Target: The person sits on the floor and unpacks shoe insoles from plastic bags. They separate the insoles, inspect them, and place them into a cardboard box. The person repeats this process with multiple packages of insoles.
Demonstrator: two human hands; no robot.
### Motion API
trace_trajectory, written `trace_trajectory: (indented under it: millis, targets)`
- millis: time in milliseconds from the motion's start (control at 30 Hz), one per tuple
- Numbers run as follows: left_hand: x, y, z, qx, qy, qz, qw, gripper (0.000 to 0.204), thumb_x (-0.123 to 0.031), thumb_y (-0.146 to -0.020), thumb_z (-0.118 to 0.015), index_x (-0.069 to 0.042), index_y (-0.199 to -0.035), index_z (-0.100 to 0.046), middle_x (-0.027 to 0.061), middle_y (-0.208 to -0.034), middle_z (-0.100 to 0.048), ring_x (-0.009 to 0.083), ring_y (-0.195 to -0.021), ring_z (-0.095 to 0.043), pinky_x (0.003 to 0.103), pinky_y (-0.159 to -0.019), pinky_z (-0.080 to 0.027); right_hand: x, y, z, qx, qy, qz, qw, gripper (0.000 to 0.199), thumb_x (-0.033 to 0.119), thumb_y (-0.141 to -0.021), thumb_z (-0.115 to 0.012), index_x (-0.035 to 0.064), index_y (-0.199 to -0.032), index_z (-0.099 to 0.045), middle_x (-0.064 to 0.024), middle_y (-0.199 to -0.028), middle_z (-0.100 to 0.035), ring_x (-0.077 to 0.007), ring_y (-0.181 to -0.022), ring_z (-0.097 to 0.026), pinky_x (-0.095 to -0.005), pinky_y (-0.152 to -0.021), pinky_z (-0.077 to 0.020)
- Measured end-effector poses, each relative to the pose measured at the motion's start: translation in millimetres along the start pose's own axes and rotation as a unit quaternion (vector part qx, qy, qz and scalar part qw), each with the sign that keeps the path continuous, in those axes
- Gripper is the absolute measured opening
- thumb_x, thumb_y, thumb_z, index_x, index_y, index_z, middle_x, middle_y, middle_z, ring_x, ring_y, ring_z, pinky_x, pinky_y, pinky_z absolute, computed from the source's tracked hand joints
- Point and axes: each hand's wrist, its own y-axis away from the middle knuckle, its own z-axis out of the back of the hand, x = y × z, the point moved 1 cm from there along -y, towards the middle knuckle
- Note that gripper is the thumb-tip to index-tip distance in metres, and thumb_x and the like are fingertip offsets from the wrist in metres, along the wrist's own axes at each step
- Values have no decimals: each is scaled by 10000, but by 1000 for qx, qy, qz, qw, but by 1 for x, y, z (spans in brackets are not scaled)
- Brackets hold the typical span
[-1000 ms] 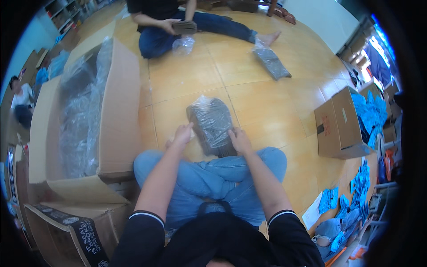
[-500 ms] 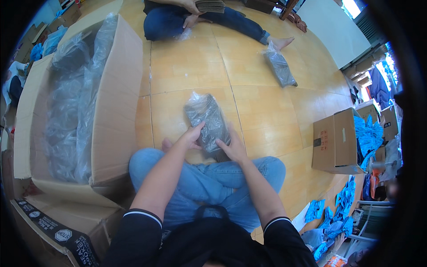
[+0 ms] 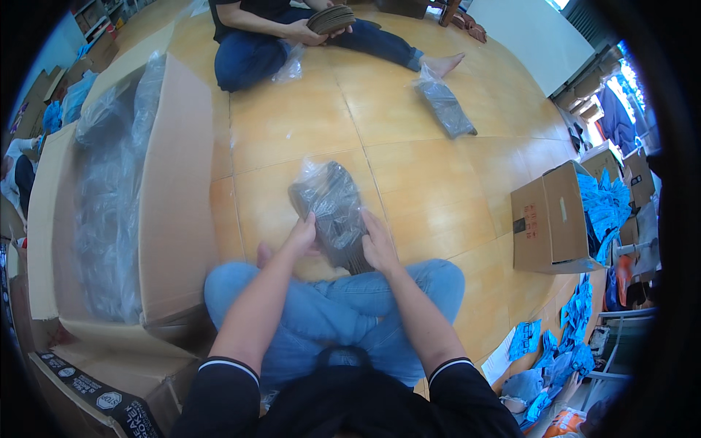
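A clear plastic bag [image 3: 332, 204] with a stack of dark grey-brown flat pieces inside lies tilted in front of my crossed legs. My left hand [image 3: 302, 236] closes on its left edge, thumb on top. On the opposite edge my right hand [image 3: 377, 244] grips the bag, with its fingers partly hidden beneath. The stack's layered edges show at the near end, by my shins. Loose plastic bunches at the far left corner of the bag.
A big cardboard box [image 3: 177, 190] lined with clear plastic stands at my left. Ahead sits another person holding a brown stack [image 3: 331, 20]. A second bagged stack [image 3: 447, 109] lies on the floor. To the right is a carton [image 3: 549, 219] with blue bags [image 3: 604, 208].
The stack has tilted and its layered near end shows more. My right hand has moved up along its side. The view has shifted, and the other person now holds their stack in both hands.
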Motion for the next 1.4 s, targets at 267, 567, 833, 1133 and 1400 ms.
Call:
trace_trajectory:
  millis: [267,567,833,1133,1400]
  targets:
    - [2,2,-5,12,22,9,1000,668,-595,-988,-242,-166,-1494,-165,270,-1438,-360,456,-1272,-434,521,-893,-523,2,-4,10,46,-100,-376,920,548,271,-785,-722,-36,-1198,-531,-227,-1260,-527,-302,-1153,-535,-376,-959,-436]
    - [7,0,-8,112,113,76,984,831,-702,-930,-275,-109,-1508,-200,223,-1485,-317,379,-1368,-319,520,-1101,-301,34,-17,-2,65,221,-8,973,980,616,-689,-731,57,-1423,-402,-260,-1382,-380,-399,-1256,-395,-499,-1029,-329]
    - [-50,-24,28,-339,-300,-295,841,796,-494,-879,-579,-25,-1463,-311,237,-1454,-382,374,-1363,-348,428,-1130,-263,34,-9,-8,106,192,-33,975,1131,700,-678,-681,52,-1497,-248,-293,-1417,-339,-425,-1318,-329,-519,-1081,-252]
    - [-67,-14,15,-283,-436,-230,823,483,-464,-907,-534,-45,-1117,-652,182,-1107,-657,345,-1054,-610,452,-898,-476,42,-3,-3,202,256,-5,945,1225,627,-620,-753,67,-1523,-143,-362,-1466,-194,-487,-1371,-221,-518,-1131,-204]
    - [-46,-52,28,-230,-182,-262,920,668,-474,-890,-593,-65,-1396,-443,193,-1210,-616,323,-1114,-595,396,-958,-446,27,-16,10,168,213,-33,962,1257,646,-591,-764,88,-1525,-134,-322,-1444,-248,-461,-1361,-252,-543,-1134,-184]
